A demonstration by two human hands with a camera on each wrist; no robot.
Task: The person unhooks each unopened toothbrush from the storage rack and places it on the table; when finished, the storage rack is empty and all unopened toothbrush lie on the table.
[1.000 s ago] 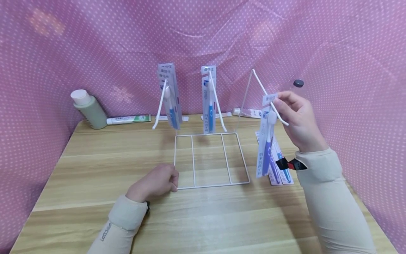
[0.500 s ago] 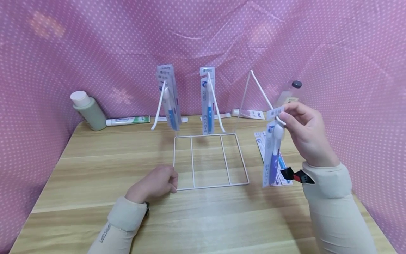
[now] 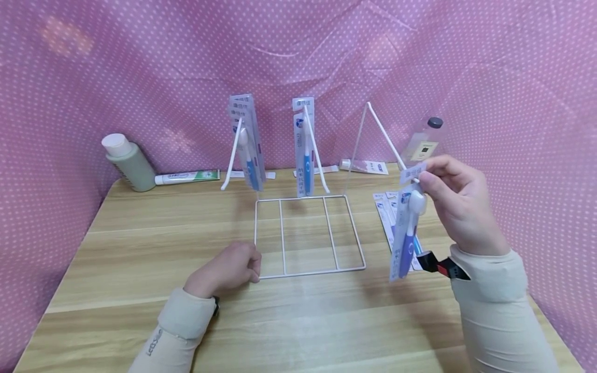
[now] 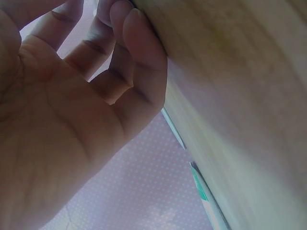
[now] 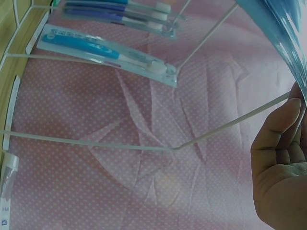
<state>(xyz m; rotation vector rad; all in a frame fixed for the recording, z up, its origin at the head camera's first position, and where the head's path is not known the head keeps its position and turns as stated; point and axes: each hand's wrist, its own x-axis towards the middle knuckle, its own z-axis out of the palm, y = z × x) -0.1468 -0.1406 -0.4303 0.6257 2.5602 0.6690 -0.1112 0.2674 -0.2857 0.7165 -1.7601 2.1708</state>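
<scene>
My right hand [image 3: 462,202] pinches the top of a packaged purple toothbrush [image 3: 407,241] at the low front end of the right arm of a white wire display rack [image 3: 310,271]. That package hangs upright below the fingertips. In the right wrist view, the rack's bent wire arm [image 5: 230,123] runs to the fingertips, beside the clear plastic of the pack. My left hand [image 3: 228,269] holds the front left corner of the rack's base, its fingers curled [image 4: 144,62]. Several packaged toothbrushes [image 3: 252,150] hang on the left arm, and a packaged blue toothbrush [image 3: 305,155] on the middle arm.
More packaged toothbrushes [image 3: 384,215] lie on the table right of the rack. Along the back are a green bottle [image 3: 132,163], a toothpaste tube [image 3: 186,177], another tube [image 3: 366,166] and a clear bottle with a black cap [image 3: 422,147]. A pink dotted curtain [image 3: 298,46] encloses the table.
My right hand has brought the packaged purple toothbrush down and to the right, along the rack's right arm to its front end. The left hand has stayed at the rack's corner.
</scene>
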